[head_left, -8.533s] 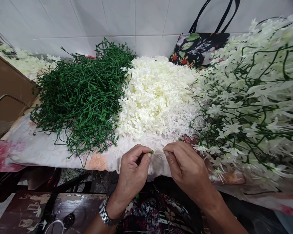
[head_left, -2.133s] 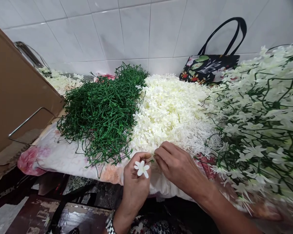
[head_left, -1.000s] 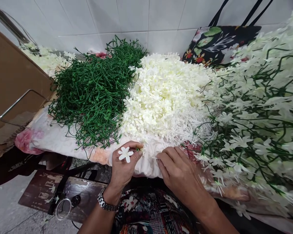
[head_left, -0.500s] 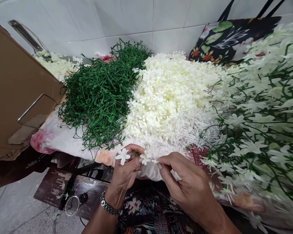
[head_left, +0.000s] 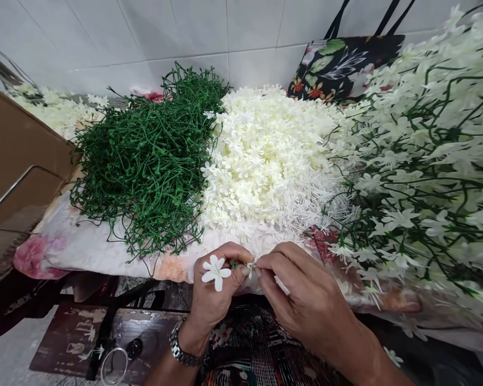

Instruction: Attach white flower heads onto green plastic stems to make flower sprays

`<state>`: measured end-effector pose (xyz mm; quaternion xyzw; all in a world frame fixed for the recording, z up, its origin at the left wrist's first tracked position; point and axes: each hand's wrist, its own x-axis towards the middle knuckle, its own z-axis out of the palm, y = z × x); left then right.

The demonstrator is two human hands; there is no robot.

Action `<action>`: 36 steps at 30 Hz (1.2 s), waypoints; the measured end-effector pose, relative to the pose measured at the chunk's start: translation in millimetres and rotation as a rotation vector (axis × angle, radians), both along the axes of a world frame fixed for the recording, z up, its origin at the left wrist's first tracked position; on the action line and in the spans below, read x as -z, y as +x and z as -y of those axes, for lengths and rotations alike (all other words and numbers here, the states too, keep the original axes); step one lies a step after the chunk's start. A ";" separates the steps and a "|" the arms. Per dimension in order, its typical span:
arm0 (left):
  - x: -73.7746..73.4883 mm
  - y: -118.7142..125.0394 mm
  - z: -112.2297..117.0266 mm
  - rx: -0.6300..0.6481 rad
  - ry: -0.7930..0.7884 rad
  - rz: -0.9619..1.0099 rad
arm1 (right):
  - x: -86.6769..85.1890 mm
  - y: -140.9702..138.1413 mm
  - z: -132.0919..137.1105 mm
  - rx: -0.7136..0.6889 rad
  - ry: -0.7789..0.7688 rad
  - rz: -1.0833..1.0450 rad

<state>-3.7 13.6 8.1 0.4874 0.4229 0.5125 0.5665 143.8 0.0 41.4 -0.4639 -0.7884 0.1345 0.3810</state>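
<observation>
White and five-petalled, the small flower (head_left: 216, 271) sits on a green stem (head_left: 235, 264) pinched in the left hand (head_left: 213, 295), right hand (head_left: 306, 305) nipping a second blossom (head_left: 251, 264) onto its tip, just below the flower pile (head_left: 265, 155).

Left hand (head_left: 215, 292) pinching a green stem (head_left: 235, 265) with one white flower (head_left: 216, 272) attached; right hand (head_left: 306, 297) presses a second blossom (head_left: 250, 265) — apparently — onto it.
</observation>
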 end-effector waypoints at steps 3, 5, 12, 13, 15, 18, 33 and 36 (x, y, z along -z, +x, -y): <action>-2.9 0.0 -1.6 0.013 0.128 -0.076 | -1.0 3.6 -2.2 -0.012 -0.061 0.020; -6.4 1.1 -3.0 0.013 0.242 -0.155 | -2.3 7.3 -4.6 -0.030 -0.114 0.021; -12.8 7.0 -3.4 0.008 0.455 -0.303 | -1.6 11.3 -9.6 -0.052 -0.181 -0.021; -12.8 8.4 -3.5 -0.005 0.460 -0.301 | -0.4 10.8 -9.4 -0.041 -0.169 -0.036; -11.5 11.1 -4.0 -0.025 0.450 -0.282 | 2.1 10.7 -8.8 -0.020 -0.154 -0.058; -5.6 13.7 -4.5 -0.022 0.323 -0.175 | 3.8 14.8 -8.6 -0.036 -0.180 -0.083; 2.5 12.5 -0.2 -0.015 -0.041 -0.124 | 9.9 17.8 -13.7 -0.057 -0.174 -0.211; -5.4 11.1 -3.6 0.018 0.025 -0.225 | 11.5 22.3 -13.8 -0.055 -0.228 -0.214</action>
